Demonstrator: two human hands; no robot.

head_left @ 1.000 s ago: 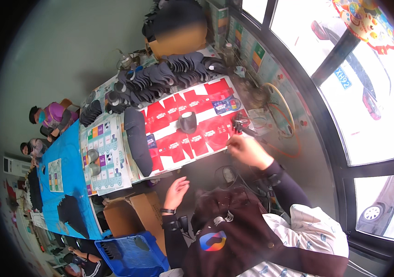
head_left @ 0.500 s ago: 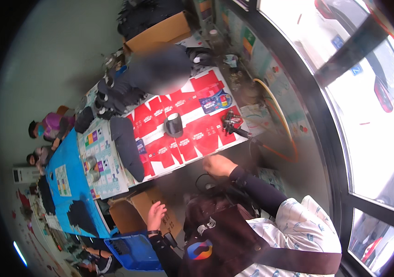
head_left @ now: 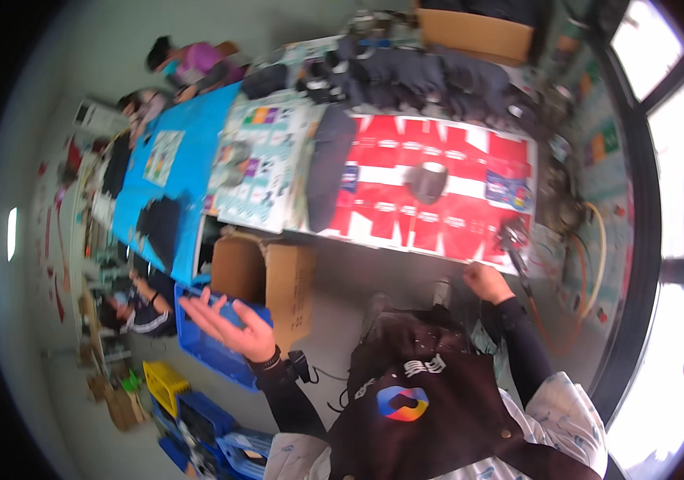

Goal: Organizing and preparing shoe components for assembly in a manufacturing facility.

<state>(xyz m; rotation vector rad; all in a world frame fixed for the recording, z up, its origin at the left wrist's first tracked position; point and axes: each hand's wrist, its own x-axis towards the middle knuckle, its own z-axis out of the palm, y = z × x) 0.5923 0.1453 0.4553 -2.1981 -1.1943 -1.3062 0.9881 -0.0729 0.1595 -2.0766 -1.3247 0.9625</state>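
Observation:
My left hand [head_left: 234,322] is open, palm up with fingers spread, held out over a blue plastic crate [head_left: 215,362] on the floor. It holds nothing. My right hand [head_left: 487,282] is curled at the near edge of the table covered with red and white printed sheets [head_left: 406,216]. Just beyond its knuckles lies a small dark tool [head_left: 512,238] with an orange cord [head_left: 590,264]. Whether the fingers grip anything is hidden. A grey roll [head_left: 427,181] stands in the middle of the red sheets.
A long dark cloth piece [head_left: 327,164] lies across the table, and several dark garments [head_left: 422,80] are piled at its far edge. An open cardboard box [head_left: 266,276] stands below the table. Other people sit by a blue table [head_left: 178,172] on the left. Windows run along the right.
The view has swung, so the table now lies across the top. My left hand has risen and opened over the blue crate. My right hand stays by the table edge near the dark tool.

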